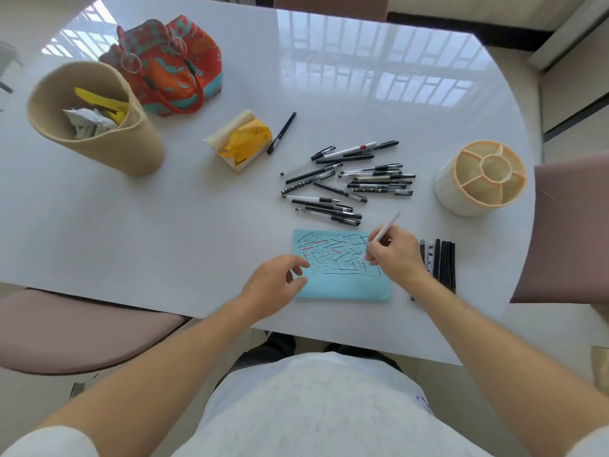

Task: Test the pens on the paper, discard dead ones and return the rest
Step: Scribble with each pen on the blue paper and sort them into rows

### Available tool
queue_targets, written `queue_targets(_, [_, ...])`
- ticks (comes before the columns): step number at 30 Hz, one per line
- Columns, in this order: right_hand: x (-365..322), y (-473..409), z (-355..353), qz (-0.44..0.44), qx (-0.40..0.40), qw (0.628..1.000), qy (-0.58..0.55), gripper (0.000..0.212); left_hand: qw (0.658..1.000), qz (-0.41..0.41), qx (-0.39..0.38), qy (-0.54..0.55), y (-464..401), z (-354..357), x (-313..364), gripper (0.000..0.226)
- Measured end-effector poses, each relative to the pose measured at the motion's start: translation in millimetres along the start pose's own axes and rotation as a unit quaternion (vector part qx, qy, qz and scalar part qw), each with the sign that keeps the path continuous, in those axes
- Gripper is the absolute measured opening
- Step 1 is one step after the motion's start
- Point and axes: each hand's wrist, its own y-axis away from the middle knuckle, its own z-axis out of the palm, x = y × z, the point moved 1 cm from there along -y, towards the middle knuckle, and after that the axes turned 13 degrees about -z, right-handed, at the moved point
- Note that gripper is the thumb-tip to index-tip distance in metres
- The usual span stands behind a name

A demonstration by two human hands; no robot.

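Observation:
A light blue paper (342, 285) covered with black and red test strokes lies near the table's front edge. My right hand (398, 255) grips a white pen (385, 230) with its tip down on the paper's right part. My left hand (276, 285) rests on the paper's left edge, fingers loosely curled and holding nothing. Several black and clear pens (349, 183) lie in a loose pile behind the paper. A row of several dark pens (441, 262) lies just right of my right hand. One black pen (281, 133) lies apart, beside a tissue pack.
A cream divided pen holder (445, 186) stands at the right. A tall beige bin (138, 150) with crumpled waste stands at the left, a red patterned bag (178, 64) behind it. A yellow tissue pack (240, 140) sits mid-table. Pink chairs flank the white table (164, 225).

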Motion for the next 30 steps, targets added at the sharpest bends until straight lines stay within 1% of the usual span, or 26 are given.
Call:
queue_targets(2, [-2,25,13,0.043,-0.015,0.986,-0.163,0.006,0.997,-0.018,-0.041,0.056,-1,6,11,0.027])
queue_targets(3, [-3,35,19,0.056,-0.026,0.976,-0.211,0.004,0.995,-0.025,-0.062,0.076,-1,8,17,0.028])
queue_targets(6, [-7,56,33,0.065,-0.043,0.957,-0.279,0.005,0.99,-0.015,-0.106,0.091,1,15,32,0.027])
queue_targets(8, [-8,65,38,0.059,-0.044,0.951,-0.302,0.005,0.988,-0.001,-0.127,0.087,3,17,37,0.019])
queue_targets(10, [-9,71,42,0.054,-0.046,0.95,-0.305,0.004,0.989,0.005,-0.132,0.061,4,17,36,0.017])
queue_targets(12, [-8,77,46,0.053,-0.045,0.951,-0.3,0.004,0.992,0.005,-0.125,0.025,5,17,32,0.021])
queue_targets(15, [-6,83,50,0.057,-0.021,0.953,-0.298,0.008,0.993,0.003,-0.114,-0.007,9,16,27,0.021])
queue_targets(20, [-4,87,61,0.081,0.03,0.952,-0.294,0.018,0.995,0.036,-0.06,-0.07,14,14,33,0.019])
queue_targets(21, [-3,86,62,0.09,0.048,0.95,-0.297,0.019,0.994,0.047,-0.041,-0.092,15,13,34,0.02])
queue_targets(23, [0,77,55,0.112,0.115,0.939,-0.303,0.02,0.991,0.053,-0.006,-0.126,14,8,26,0.024])
queue_targets(24, [3,71,47,0.112,0.14,0.939,-0.293,0.02,0.99,0.044,0.007,-0.136,14,3,17,0.026])
queue_targets(25, [5,66,39,0.104,0.144,0.946,-0.273,0.02,0.989,0.032,0.015,-0.144,15,-2,8,0.027])
queue_targets(27, [7,60,32,0.074,0.104,0.962,-0.241,0.015,0.988,0.022,0.02,-0.152,15,-10,-7,0.025])
queue_targets(29, [4,62,40,0.039,0.042,0.975,-0.214,0.008,0.989,0.041,0.017,-0.144,14,-9,-11,0.023])
queue_targets(30, [2,63,47,0.018,0.019,0.981,-0.191,0.009,0.988,0.055,0.013,-0.145,13,-6,-8,0.022])
